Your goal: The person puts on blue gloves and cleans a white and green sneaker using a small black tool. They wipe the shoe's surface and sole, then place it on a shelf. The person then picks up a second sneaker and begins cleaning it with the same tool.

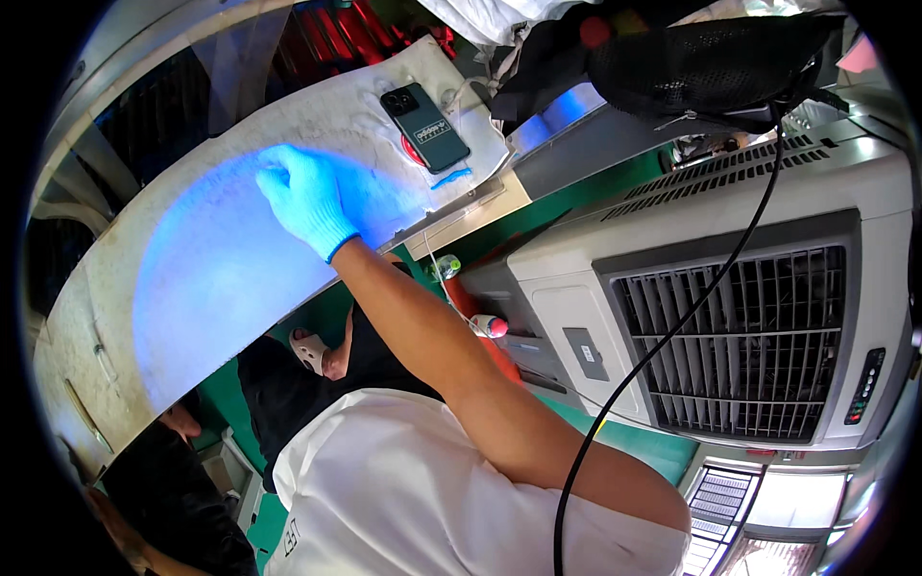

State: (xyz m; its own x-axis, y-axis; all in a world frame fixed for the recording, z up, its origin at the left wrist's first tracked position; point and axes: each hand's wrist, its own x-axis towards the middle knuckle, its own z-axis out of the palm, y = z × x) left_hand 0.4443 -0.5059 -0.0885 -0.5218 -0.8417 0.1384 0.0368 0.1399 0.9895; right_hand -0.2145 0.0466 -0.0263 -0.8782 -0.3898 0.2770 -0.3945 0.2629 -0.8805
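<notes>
gloved hand: fingers curled together, pressed onto pale panel | panel lies directly under fingertips, blue-lit | dark smartphone rests on panel, beyond hand | other hand: out of view

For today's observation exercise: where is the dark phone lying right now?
In the head view, the phone lies upper centre, on the far end of the white work surface, up and to the right of the blue-gloved hand.
</notes>
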